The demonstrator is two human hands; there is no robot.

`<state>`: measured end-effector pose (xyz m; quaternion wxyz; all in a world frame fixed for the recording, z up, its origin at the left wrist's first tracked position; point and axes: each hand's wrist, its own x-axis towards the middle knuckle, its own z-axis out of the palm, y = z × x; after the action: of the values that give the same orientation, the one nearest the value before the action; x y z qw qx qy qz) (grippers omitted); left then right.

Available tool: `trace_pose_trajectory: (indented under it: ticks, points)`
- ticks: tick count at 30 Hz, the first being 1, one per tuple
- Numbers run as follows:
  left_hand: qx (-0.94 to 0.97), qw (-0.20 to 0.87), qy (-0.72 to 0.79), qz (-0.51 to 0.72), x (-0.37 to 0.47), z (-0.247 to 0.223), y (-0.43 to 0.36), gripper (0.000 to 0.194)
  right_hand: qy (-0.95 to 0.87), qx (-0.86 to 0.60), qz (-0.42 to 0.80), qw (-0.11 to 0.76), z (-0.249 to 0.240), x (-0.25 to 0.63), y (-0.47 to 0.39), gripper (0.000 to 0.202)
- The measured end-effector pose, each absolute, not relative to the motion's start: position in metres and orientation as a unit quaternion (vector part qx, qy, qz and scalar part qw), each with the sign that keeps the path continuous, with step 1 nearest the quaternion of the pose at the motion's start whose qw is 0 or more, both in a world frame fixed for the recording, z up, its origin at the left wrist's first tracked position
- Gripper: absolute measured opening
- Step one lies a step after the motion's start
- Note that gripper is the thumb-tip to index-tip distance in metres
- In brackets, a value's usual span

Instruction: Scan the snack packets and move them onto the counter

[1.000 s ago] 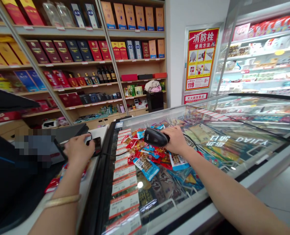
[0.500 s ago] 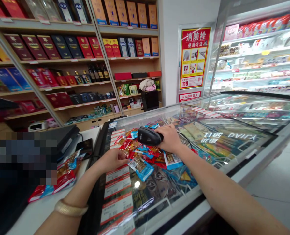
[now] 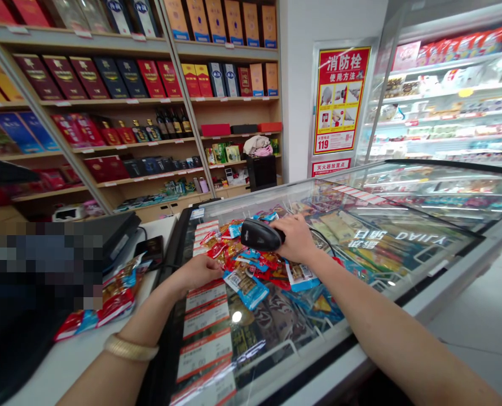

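My right hand [image 3: 296, 239] is wrapped round the handle of a black barcode scanner [image 3: 259, 234], held above a pile of small red and blue snack packets [image 3: 270, 270]. At the left edge of the pile is my left hand [image 3: 202, 272], its fingers pressed together at the corner of a blue and clear packet [image 3: 246, 286]; whether they pinch it is too small to tell. The pile lies on the glass top of a freezer [image 3: 276, 361], beside a strip of red and white price labels [image 3: 204, 352].
More red and blue packets [image 3: 118, 293] and a black phone [image 3: 150, 251] lie on the white counter [image 3: 43, 366] at left, near a dark machine [image 3: 119, 239]. Shelves of boxes [image 3: 149, 102] stand behind. A lit display fridge [image 3: 454, 107] is at right.
The fingers of my left hand have closed together at the packet's edge. My right hand and the scanner keep nearly the same place over the pile. The view has shifted slightly.
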<state>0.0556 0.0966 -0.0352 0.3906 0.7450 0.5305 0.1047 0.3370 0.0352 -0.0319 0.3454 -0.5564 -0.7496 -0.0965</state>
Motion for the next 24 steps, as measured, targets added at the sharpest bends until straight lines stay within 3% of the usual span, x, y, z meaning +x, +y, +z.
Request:
trace_pose_trajectory:
  ticks: [3, 8, 14, 24]
  points:
    - [0.692, 0.496, 0.502, 0.152, 0.052, -0.021, 0.091, 0.031, -0.751, -0.556, -0.092, 0.344, -0.031, 0.337, 0.035, 0.028]
    - [0.581, 0.635, 0.467, 0.205, 0.046, -0.008, 0.087, 0.044, -0.748, -0.559, -0.087, 0.347, -0.03, 0.337, 0.034, 0.03]
    - [0.545, 0.633, 0.487, 0.256, 0.039, -0.003, 0.089, 0.039, -0.766, -0.532, -0.071, 0.354, -0.026, 0.338, 0.033, 0.029]
    - [0.527, 0.61, 0.497, 0.323, 0.033, 0.015, 0.089, 0.019, -0.835, -0.47, -0.022, 0.284, -0.022, 0.326, 0.025, 0.026]
